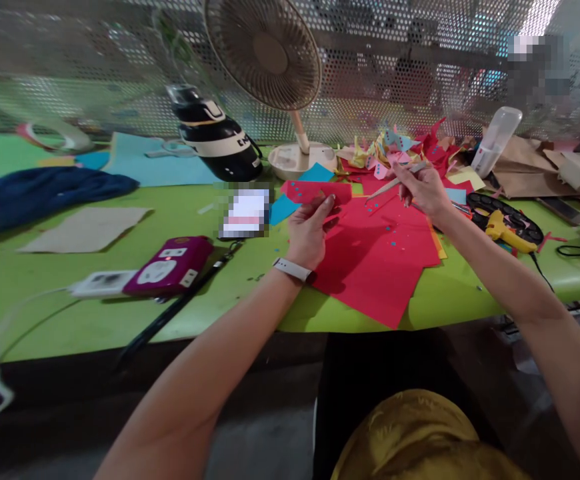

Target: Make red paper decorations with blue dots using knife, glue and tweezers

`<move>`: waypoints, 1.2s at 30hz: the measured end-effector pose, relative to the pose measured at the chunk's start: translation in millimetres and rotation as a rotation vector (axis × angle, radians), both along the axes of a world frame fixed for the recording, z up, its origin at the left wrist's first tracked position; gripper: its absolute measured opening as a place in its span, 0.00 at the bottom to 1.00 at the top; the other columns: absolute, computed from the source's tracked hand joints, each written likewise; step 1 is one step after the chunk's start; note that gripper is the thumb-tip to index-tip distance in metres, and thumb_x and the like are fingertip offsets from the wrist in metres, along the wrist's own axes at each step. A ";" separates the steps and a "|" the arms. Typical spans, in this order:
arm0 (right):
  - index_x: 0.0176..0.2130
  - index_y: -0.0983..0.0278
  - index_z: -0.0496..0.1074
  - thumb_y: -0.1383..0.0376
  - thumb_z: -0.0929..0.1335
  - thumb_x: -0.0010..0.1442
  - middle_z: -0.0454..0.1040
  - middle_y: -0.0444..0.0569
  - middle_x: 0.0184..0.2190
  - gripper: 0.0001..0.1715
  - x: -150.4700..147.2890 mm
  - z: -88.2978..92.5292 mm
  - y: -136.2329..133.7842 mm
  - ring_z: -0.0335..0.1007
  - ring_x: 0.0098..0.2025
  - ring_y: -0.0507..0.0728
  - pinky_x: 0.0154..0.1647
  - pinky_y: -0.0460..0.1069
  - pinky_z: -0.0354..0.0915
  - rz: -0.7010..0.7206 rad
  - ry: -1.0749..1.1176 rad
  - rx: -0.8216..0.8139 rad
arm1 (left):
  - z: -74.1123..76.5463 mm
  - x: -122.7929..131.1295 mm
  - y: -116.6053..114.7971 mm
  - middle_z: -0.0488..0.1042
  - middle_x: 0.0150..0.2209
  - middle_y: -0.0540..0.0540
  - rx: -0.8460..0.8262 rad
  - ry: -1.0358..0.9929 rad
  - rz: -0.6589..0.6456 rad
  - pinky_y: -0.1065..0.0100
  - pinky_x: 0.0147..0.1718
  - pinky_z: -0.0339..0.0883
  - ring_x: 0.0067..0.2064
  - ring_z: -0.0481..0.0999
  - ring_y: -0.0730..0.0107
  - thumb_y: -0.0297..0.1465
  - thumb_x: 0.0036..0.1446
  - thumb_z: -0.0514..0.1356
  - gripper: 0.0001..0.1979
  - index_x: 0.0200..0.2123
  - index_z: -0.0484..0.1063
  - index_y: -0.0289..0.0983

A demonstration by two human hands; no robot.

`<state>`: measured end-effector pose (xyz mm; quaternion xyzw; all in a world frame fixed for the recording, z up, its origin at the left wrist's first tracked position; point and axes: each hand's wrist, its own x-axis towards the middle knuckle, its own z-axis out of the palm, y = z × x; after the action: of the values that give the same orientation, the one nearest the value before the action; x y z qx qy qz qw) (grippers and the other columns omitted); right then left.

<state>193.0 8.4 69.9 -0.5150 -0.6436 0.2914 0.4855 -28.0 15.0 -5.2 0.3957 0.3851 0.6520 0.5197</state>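
Observation:
Between the thumb and fingers of my left hand [311, 232] is a small red paper piece [301, 192] with blue dots along its left end. Pale tweezers [389, 189] are pinched in my right hand [424, 192], their tip pointing left, a short way from the red piece. Under both hands lie red paper sheets [370, 267], sprinkled with small blue dots. Bits of blue paper [284, 210] stick out beside my left hand. Behind my right hand is a heap of cut and folded paper shapes [387, 148] in pink, yellow, red and blue.
A desk fan [297, 153] and a black bottle [223, 143] stand at the back. Left are a phone [245, 213], a purple power socket [173, 267], brown paper [87, 229] and dark blue cloth [45, 193]. Right are a yellow glue gun [510, 233] and a clear bottle [497, 140].

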 end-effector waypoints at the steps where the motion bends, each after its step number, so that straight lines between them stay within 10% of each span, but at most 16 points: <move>1: 0.33 0.64 0.76 0.49 0.63 0.69 0.65 0.41 0.17 0.25 -4.0 -3.8 4.9 0.63 0.20 0.49 0.21 0.45 0.62 0.008 -0.055 -0.002 | -0.2 0.1 0.2 0.82 0.38 0.45 -0.004 -0.009 0.006 0.72 0.31 0.72 0.38 0.81 0.68 0.41 0.42 0.75 0.16 0.33 0.78 0.41; 10: 0.24 0.64 0.74 0.51 0.73 0.58 0.76 0.48 0.24 0.21 -15.8 -21.1 20.7 0.74 0.32 0.56 0.33 0.49 0.65 0.148 -0.525 -0.003 | -1.9 1.8 1.1 0.82 0.36 0.47 -0.032 -0.015 0.006 0.71 0.33 0.74 0.38 0.82 0.69 0.39 0.42 0.75 0.16 0.34 0.79 0.40; 18: 0.30 0.64 0.76 0.54 0.72 0.61 0.80 0.51 0.29 0.16 -14.7 -36.8 43.5 0.78 0.31 0.56 0.34 0.49 0.71 -0.061 -0.184 0.023 | -2.1 2.1 -0.7 0.82 0.36 0.47 -0.082 -0.047 -0.014 0.71 0.29 0.73 0.35 0.81 0.69 0.38 0.41 0.76 0.17 0.35 0.80 0.40; 36: 0.29 0.64 0.79 0.61 0.71 0.63 0.81 0.49 0.28 0.12 -17.9 -70.8 56.2 0.79 0.33 0.57 0.37 0.48 0.68 -0.128 -0.299 0.150 | 2.6 5.0 -5.6 0.81 0.32 0.49 -0.098 -0.079 -0.023 0.73 0.28 0.72 0.33 0.81 0.70 0.37 0.39 0.77 0.18 0.34 0.78 0.39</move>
<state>175.1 64.6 -0.9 -0.5549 -0.6945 0.1311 0.4389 -23.0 9.4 -2.7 0.3485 0.3911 0.6413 0.5607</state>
